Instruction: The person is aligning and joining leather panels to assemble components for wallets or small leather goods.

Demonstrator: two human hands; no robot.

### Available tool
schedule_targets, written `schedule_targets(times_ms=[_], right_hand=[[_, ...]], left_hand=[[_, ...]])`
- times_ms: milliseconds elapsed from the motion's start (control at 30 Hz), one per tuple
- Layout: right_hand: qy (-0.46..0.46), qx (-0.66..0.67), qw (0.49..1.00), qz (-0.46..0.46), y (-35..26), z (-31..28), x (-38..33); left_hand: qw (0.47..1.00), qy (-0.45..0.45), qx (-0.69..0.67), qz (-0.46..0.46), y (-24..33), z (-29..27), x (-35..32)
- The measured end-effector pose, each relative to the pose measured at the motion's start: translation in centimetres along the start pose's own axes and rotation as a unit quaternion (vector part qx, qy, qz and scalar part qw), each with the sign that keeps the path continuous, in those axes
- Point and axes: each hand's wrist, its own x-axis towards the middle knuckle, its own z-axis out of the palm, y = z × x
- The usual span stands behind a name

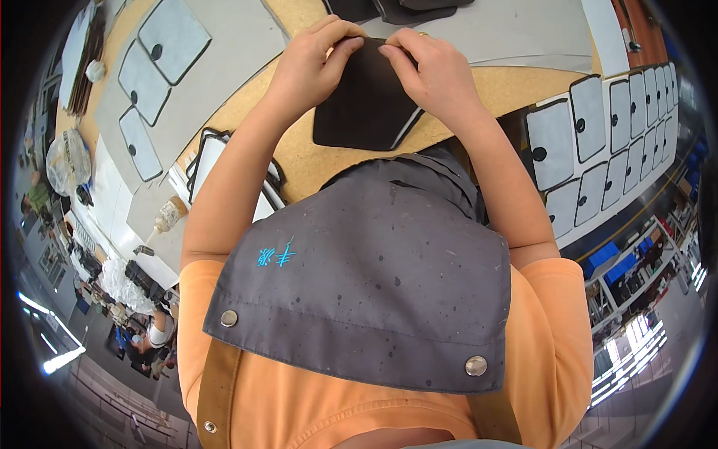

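A flat black panel (357, 105), with a pale strip along its lower right edge, is held up over the tan worktable (493, 90). At its upper left corner the thumb and fingers of my left hand (320, 61) are pinched together. My right hand (436, 73) grips the upper right part in the same way, its thumb lying toward the panel's face. The panel's lower part hangs close to my grey apron (359, 269). Whether its bottom edge touches the table I cannot tell.
Several light grey panels with dark borders and round black spots lie on the left sheet (112, 112) and the right-hand board (538, 146). More black pieces (411, 11) lie at the far edge. A yellowish bottle (170, 215) and stacked bordered panels (206, 161) sit left of me.
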Motion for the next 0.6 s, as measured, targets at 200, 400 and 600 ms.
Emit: schedule_targets(times_ms=[200,400,600], right_hand=[[0.026,-0.029,0.986,-0.162,-2.5,-1.0,2.2],[-0.017,-0.084,0.969,-0.232,-5.6,-1.1,3.1],[-0.219,-0.144,0.953,-0.151,-7.0,-2.1,4.7]], left_hand=[[0.994,0.073,-0.013,-0.081,2.8,-2.6,-2.3],[0.976,0.132,-0.017,-0.17,4.3,-3.8,-5.5],[0.925,0.309,-0.095,-0.2,4.5,-2.0,-10.6]])
